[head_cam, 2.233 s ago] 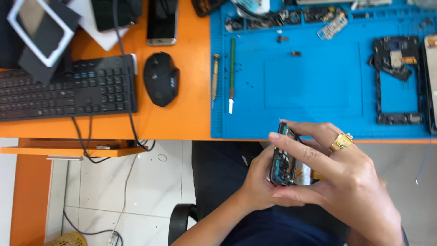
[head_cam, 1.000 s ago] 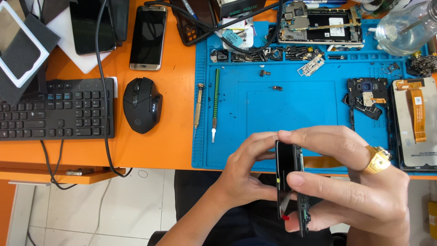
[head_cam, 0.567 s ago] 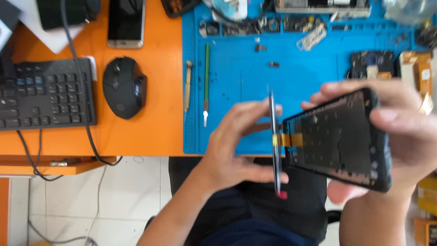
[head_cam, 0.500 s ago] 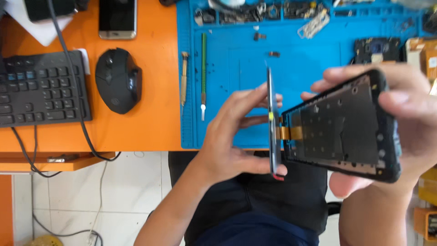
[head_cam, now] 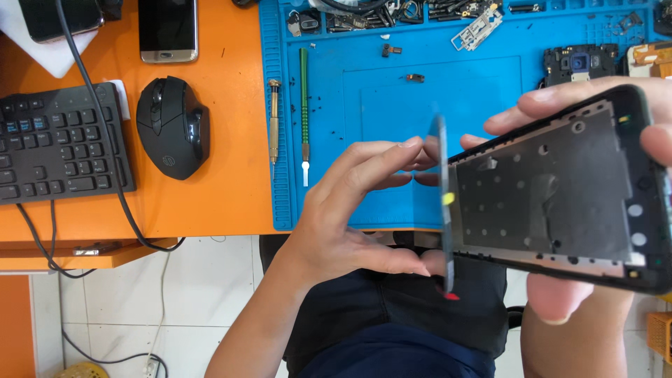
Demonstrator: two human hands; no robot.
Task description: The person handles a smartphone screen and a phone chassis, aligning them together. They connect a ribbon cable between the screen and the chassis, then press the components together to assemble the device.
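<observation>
Black phone frame (head_cam: 560, 203) hides most of the right hand (head_cam: 560, 294); left hand (head_cam: 357, 210) pinches a thin panel (head_cam: 441, 203).

1. Left hand (head_cam: 350, 210) is bare, with no ring or watch, the forearm uncovered toward 7 o'clock
2. Right hand (head_cam: 560, 175) is bare too, nails short and plain
3. Dark navy trousers (head_cam: 392, 315) cover the lap at 6 o'clock

Opened phone frame (head_cam: 560, 203), inside up; thin panel (head_cam: 441, 203) edge-on beside.
</observation>
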